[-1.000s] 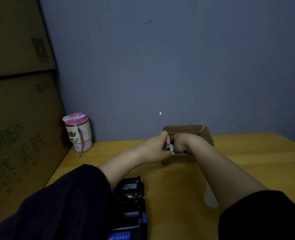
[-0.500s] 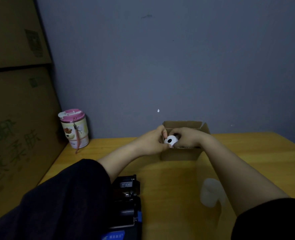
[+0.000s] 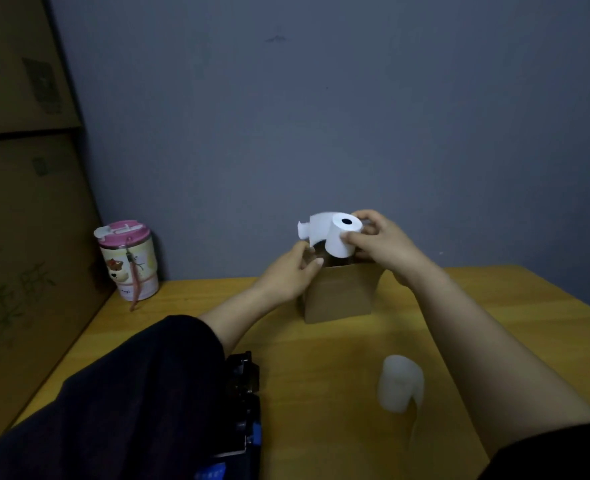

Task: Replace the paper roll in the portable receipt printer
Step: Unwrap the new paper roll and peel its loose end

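Paper roll point(image 3: 338, 239), centre frame, above cardboard box point(image 3: 338, 292): right hand point(image 3: 378, 242) grips it; left hand point(image 3: 291, 273) curled below loose tail, hold uncertain; printer point(image 3: 243, 403), lower centre on surface point(image 3: 321, 375), apparently open; loading remains.

Table against wall, boxes stacked along left side.
Cardboard box point(image 3: 338, 294) mid-table point(image 3: 494, 306); paper roll point(image 3: 342, 237) held above it by right hand point(image 3: 380, 242), left hand point(image 3: 291, 271) at box's left edge. Tumbler point(image 3: 127, 261) far left by wall. Printer point(image 3: 243, 407) near edge, partly under left sleeve. Pale wrapper point(image 3: 401, 382) right of printer.
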